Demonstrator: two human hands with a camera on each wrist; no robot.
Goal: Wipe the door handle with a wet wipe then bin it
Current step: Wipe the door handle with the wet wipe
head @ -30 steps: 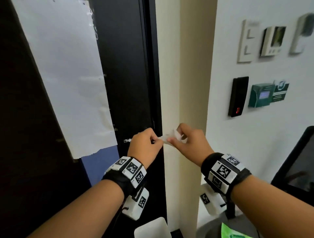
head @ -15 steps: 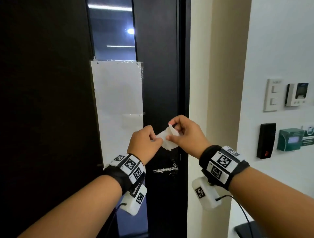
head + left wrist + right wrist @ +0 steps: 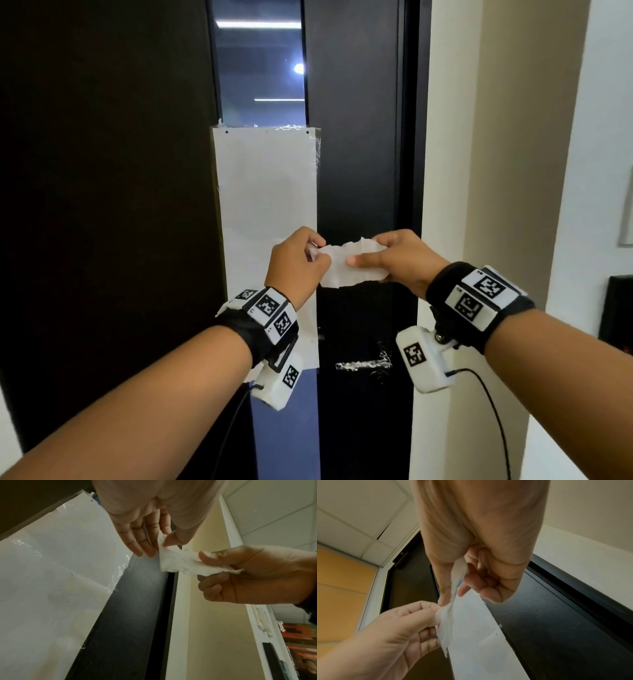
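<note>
- Left hand (image 3: 297,262) and right hand (image 3: 399,257) each pinched an end of the wipe (image 3: 349,265), stretched between them at chest height.
- Thin and crumpled: could've torn or slipped if pulled harder.
- Handle (image 3: 363,364) sat below, untouched; bin not visible.

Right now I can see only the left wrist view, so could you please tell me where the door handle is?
Observer: In the head view the door handle is on the dark door, below both hands.
Operator: Thank you. Is the wet wipe touching it?
Observer: No. The wet wipe is held between the left hand and the right hand, clearly above the handle and apart from it.
</note>
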